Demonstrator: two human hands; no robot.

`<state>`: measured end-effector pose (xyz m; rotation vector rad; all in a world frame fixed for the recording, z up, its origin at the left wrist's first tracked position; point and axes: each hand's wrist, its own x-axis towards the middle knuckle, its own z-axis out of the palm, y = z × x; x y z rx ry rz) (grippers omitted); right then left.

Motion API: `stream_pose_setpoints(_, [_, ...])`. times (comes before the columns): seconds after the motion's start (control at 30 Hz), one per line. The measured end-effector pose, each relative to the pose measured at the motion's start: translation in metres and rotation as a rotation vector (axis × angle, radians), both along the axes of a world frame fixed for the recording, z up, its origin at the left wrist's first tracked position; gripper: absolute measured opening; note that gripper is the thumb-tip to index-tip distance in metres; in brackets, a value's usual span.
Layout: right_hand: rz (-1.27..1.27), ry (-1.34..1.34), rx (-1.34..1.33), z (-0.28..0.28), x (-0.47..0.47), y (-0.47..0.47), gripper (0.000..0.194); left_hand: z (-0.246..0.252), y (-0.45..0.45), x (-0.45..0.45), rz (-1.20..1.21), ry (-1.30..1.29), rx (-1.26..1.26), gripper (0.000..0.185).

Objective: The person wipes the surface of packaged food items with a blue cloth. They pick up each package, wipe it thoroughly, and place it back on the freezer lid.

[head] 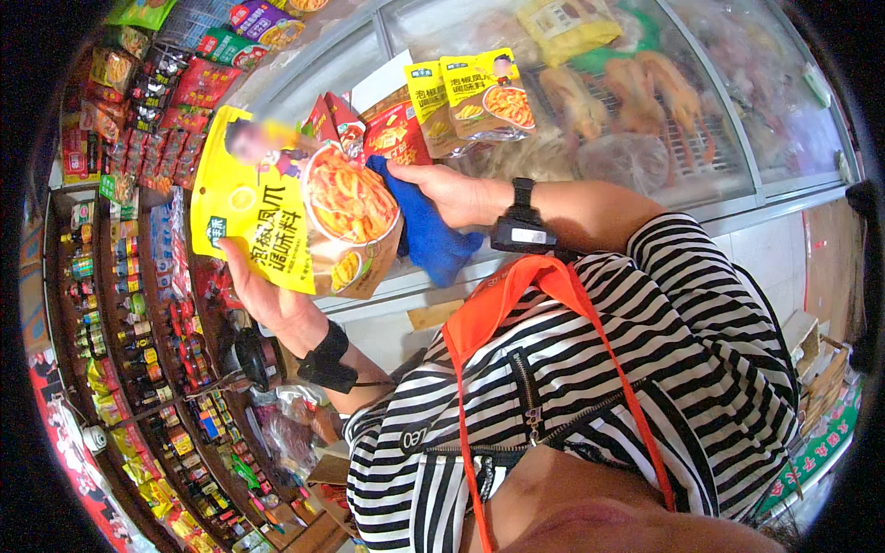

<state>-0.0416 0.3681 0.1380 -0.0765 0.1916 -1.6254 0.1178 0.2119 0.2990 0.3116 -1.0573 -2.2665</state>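
Observation:
My left hand [280, 301] grips the lower left edge of a large yellow and brown seasoning pouch [290, 207], thumb on its printed front. The pouch is tilted, with pictures of food in a bowl and a cartoon figure. My right hand [453, 193] holds a crumpled blue cloth [432, 228] beside the pouch's right edge; its fingers are partly hidden by the cloth. Two smaller-looking yellow pouches of the same design [487, 97] lie overlapping on the freezer's glass top, beyond my right hand. Next to them is an open carton of red packets [394, 135].
A glass-topped chest freezer [747, 138] with poultry and bagged food inside spans the far side. Shelves of bottles and jars [142, 325] line the left, with hanging packets [148, 104] above. A cardboard box [332, 470] and bagged goods stand low at left.

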Motion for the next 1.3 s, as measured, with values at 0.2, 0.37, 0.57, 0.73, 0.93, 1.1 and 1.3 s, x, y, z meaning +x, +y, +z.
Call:
stream_pose_setpoints(0.2, [0.056,0.165,0.089,-0.036,0.010,-0.030,0.045,-0.005,-0.028,0.020,0.194,-0.072,-0.053,0.051])
stream_pose_setpoints(0.37, [-0.378,1.577,0.425,-0.044,-0.003,-0.080,0.044,-0.005,-0.044,0.017,0.118,-0.044,0.060,0.049])
stream_pose_setpoints(0.57, [0.262,0.854,-0.153,0.003,-0.020,-0.064,0.063,0.002,-0.078,0.002,-0.042,0.091,0.086,0.050])
stream_pose_setpoints(0.73, [0.122,0.454,-0.262,0.032,-0.034,-0.094,0.059,0.009,-0.116,-0.033,-0.160,0.245,0.129,0.051])
stream_pose_setpoints(0.93, [0.033,0.667,-0.215,0.074,-0.098,-0.112,0.054,0.017,-0.156,-0.080,-0.353,0.324,0.142,0.051])
stream_pose_setpoints(1.1, [-0.062,1.014,-0.063,0.102,-0.125,-0.138,0.055,0.020,-0.192,-0.116,-0.311,0.306,0.110,0.049])
stream_pose_setpoints(1.3, [-0.302,0.987,-0.022,0.126,-0.144,-0.165,0.045,0.011,-0.219,-0.138,-0.454,0.553,0.101,0.048])
